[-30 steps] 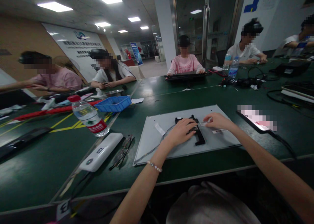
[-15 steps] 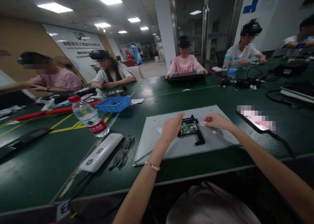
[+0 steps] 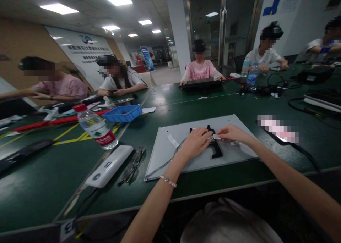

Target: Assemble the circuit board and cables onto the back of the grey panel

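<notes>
A flat grey panel (image 3: 160,154) lies in front of me, carrying a black bracket (image 3: 217,151) with a small green circuit board (image 3: 211,137). My left hand (image 3: 196,142) lies over the board and covers most of it, fingers stretched to the right. Just right of it, my right hand (image 3: 229,133) pinches a small white strip (image 3: 217,137) at the board's right edge. Whether the strip touches the board I cannot tell. Another white strip (image 3: 173,141) and a thin grey cable (image 3: 170,160) are on the panel's left part; a small printed label (image 3: 235,143) sits below my right hand.
Left of the panel are folded glasses (image 3: 132,166), a white power bank (image 3: 109,166), a red-capped water bottle (image 3: 97,127) and a blue tray (image 3: 123,113). A phone (image 3: 278,131) with a cable lies to the right. Several people sit around the green table (image 3: 170,110).
My left hand has moved right and down over the circuit board, uncovering the white strip at left. My right hand has brought its strip slightly left, to the board's edge.
</notes>
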Motion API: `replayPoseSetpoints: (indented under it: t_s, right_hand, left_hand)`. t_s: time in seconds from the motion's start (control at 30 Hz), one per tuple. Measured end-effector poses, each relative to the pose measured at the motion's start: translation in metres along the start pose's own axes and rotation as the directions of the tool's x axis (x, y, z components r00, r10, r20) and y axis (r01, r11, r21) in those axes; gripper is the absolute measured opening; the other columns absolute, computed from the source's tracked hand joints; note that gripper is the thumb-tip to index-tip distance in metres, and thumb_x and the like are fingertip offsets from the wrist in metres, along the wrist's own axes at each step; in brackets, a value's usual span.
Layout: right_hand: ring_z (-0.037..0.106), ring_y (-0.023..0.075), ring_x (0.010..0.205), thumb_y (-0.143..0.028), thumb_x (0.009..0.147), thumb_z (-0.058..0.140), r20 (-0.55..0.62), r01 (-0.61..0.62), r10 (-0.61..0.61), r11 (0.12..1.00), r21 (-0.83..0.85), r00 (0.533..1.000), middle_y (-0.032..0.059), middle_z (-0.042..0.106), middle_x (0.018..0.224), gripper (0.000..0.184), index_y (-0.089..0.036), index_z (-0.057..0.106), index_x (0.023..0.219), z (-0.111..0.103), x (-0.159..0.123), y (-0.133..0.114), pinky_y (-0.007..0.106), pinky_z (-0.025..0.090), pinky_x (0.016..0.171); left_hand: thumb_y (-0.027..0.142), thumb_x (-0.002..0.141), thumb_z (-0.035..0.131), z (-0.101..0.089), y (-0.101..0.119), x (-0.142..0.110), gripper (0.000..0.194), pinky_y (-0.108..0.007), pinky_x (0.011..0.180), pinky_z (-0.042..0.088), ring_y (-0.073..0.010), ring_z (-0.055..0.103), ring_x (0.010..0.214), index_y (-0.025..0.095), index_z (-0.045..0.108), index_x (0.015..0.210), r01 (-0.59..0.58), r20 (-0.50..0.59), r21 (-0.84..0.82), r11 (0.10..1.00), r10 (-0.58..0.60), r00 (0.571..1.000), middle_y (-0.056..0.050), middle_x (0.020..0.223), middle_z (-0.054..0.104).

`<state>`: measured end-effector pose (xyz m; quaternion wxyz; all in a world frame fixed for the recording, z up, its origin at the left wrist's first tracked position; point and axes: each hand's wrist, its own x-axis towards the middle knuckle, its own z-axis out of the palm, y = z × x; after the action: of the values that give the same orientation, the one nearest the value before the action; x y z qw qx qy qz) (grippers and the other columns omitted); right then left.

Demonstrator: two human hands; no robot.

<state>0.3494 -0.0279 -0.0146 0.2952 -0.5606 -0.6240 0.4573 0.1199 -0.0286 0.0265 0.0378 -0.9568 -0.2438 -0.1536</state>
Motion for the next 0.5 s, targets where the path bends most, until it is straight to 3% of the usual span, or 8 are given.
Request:
replayPoseSetpoints:
  t_s: [0.17,0.5]
  right_hand:
    - [0.06,0.0132,0.061,-0.032,0.072,0.068,0.008,0.045,-0.045,0.998,-0.031,0.999,0.0062,0.069,0.072,0.022,-0.013,0.07,0.081,0.0022,-0.0009,0.001,0.024,0.047,0.059]
    - [0.062,0.0154,0.072,-0.034,0.075,0.062,0.025,0.107,-0.106,0.991,-0.079,0.994,0.007,0.07,0.081,0.025,-0.013,0.07,0.086,-0.0039,-0.0018,-0.0004,0.027,0.047,0.068]
  left_hand:
    - [0.03,0.094,0.042,0.0026,0.0045,0.0003,0.033,-0.039,0.094,0.038,-0.0239,0.045,0.11,0.023,0.049,0.125,-0.033,0.014,-0.002,0.999,0.033,0.999,-0.009,0.119,0.049]
    - [0.031,0.092,0.046,0.0087,0.0051,0.0019,0.036,-0.04,0.097,0.036,-0.0243,0.043,0.113,0.026,0.048,0.128,-0.035,0.037,-0.005,0.999,0.035,0.999,-0.008,0.124,0.046]
